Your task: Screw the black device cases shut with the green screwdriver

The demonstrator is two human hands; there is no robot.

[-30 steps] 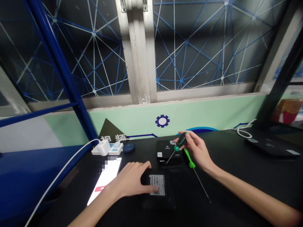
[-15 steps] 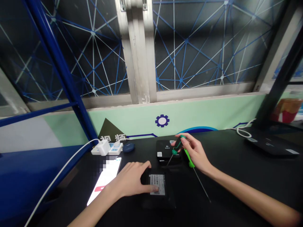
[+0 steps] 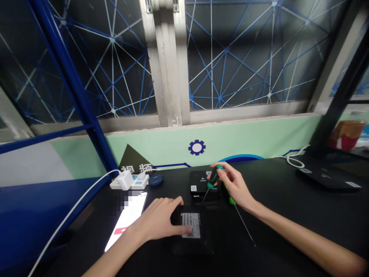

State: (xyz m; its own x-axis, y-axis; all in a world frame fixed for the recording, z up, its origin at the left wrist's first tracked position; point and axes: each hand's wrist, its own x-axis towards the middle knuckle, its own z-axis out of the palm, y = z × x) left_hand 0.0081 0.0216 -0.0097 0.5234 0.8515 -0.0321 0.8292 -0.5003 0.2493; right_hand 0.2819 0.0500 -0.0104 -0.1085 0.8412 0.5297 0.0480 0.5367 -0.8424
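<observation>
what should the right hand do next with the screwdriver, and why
Probably lower the tip of the held screwdriver onto the far edge of the labelled black box: the right hand points it down near there, and the left hand rests on the box. Whether the tip touches already, I cannot tell.

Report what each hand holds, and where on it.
Right hand: black-and-green screwdriver, by its handle. Left hand: rests on flat black box, thumb on its pale printed label; grip unclear.
</observation>
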